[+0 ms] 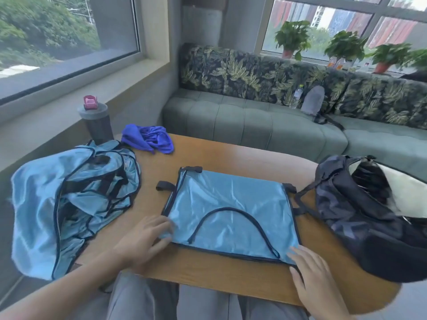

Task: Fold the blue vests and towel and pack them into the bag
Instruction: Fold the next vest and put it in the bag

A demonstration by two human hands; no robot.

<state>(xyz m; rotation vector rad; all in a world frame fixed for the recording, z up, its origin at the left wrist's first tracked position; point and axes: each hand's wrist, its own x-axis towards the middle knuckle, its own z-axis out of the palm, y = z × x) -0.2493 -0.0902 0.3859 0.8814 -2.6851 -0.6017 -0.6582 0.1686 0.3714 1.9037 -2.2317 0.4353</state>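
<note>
Light-blue folded vest (pixel 231 211) flat on wooden bench (pixel 219 273), between both hands. Left hand (pixel 144 241) open, fingers spread, touching vest's near-left corner. Right hand (pixel 312 273) open, flat on near-right corner. Unfolded vests heap (pixel 69 199) left of left hand. Purple-blue towel (pixel 147 138) crumpled beyond it. Dark bag (pixel 360 215), mouth open, right of right hand.
</note>
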